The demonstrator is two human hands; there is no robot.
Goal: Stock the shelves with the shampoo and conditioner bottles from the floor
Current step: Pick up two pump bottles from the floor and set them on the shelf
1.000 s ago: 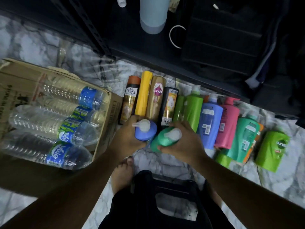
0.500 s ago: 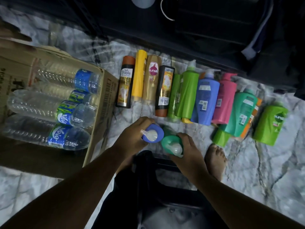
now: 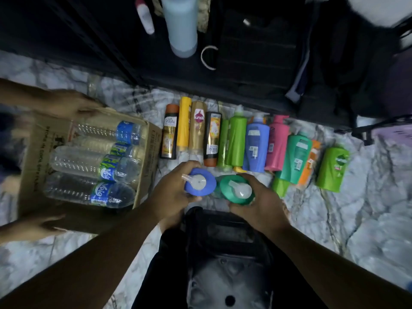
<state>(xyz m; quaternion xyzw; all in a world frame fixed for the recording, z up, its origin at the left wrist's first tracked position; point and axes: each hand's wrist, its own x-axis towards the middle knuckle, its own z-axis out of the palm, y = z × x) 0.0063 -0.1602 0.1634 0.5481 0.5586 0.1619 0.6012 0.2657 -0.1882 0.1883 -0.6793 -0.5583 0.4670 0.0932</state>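
Observation:
My left hand (image 3: 169, 192) grips a blue pump bottle (image 3: 199, 185), seen from its top. My right hand (image 3: 258, 204) grips a green pump bottle (image 3: 236, 190) right beside it. Both bottles are upright and lifted off the floor in front of me. Behind them a row of shampoo and conditioner bottles (image 3: 234, 141) lies side by side on the marble floor (image 3: 367, 208), from a brown bottle on the left to a green one (image 3: 333, 169) on the right. The dark shelf unit (image 3: 138, 63) stands at the top.
A cardboard box (image 3: 35, 157) of water bottles sits on the left, with another person's two hands (image 3: 66, 105) holding its edges. A pale blue bottle (image 3: 181, 25) and small items stand on the low shelf. A black stool (image 3: 227, 264) is under me.
Both bottles came up off the floor and closer to the camera. Another person's hands have appeared on the cardboard box. The view has tilted back up to the shelf.

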